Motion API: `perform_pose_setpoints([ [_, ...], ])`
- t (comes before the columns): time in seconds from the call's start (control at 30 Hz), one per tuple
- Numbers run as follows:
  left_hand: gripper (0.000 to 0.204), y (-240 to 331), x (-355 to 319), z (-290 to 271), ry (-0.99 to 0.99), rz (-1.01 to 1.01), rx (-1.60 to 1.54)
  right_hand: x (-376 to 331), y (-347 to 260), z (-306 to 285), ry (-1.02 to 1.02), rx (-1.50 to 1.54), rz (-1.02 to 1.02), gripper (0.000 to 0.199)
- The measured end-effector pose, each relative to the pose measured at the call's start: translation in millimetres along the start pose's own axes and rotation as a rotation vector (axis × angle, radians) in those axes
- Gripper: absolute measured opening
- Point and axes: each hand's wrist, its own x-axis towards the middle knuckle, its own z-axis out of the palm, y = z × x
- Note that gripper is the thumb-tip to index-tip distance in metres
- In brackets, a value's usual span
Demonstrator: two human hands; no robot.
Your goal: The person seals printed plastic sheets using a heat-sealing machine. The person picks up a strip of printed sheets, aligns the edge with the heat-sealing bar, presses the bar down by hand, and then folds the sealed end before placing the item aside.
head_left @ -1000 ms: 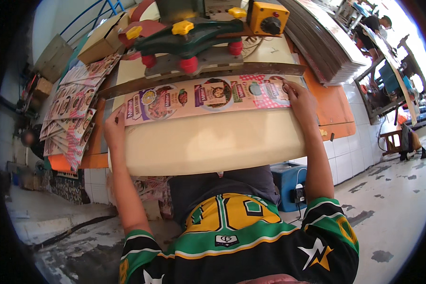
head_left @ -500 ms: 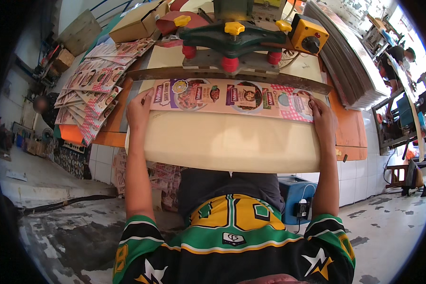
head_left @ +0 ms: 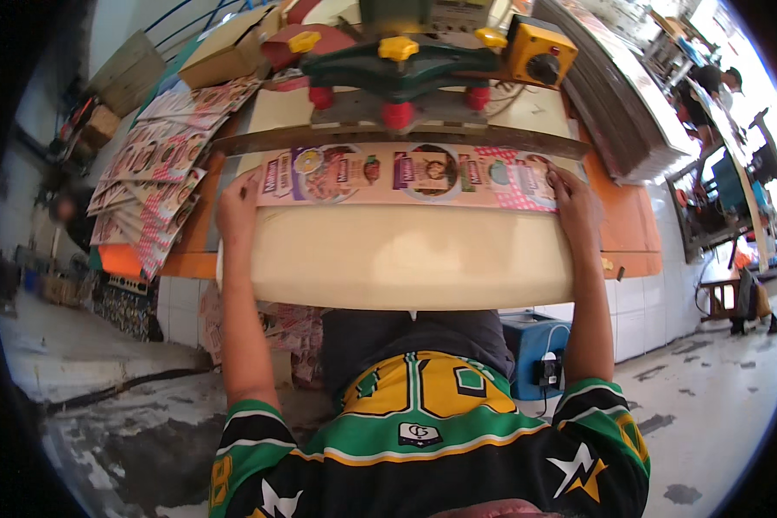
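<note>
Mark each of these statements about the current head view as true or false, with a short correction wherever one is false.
1. Both hands rest on the long pink printed sheet, the left hand at one end and the right hand at the other. True.
2. The sheet lies on a bare orange floor. False: it lies at the far edge of a cream-coloured worktable.
3. Yellow knobs top the green machine frame beyond the sheet. True.
4. The fanned stack of printed sheets lies to the person's right. False: it lies to the left.
5. The yellow switch box has a black knob. True.
</note>
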Motion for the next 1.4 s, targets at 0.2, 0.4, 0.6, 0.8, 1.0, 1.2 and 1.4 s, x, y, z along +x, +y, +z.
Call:
perform_pose_setpoints([
  [0.2,0.036,19,-4,-12,-0.044,-0.068,0.036,1,4,8,0.039,0.023,-0.033,0.034],
  [0.4,0.037,12,-2,-7,-0.040,-0.047,-0.074,1,4,7,0.056,0.000,-0.021,0.033],
  [0.6,0.037,23,-3,-9,-0.041,-0.070,-0.004,0,5,7,0.065,-0.001,-0.026,0.033],
  [0.8,0.040,16,-4,-9,-0.055,-0.090,-0.021,1,6,9,0.080,0.013,-0.032,0.033],
  [1.0,0.042,17,-3,-8,-0.049,-0.082,-0.008,2,5,8,0.065,0.035,-0.007,0.033],
  [1.2,0.042,7,-3,-8,-0.063,-0.102,-0.074,2,2,6,0.045,-0.027,-0.018,0.033],
  [1.4,0.041,20,-3,-10,-0.054,-0.069,-0.033,1,3,5,0.060,0.032,-0.025,0.032],
])
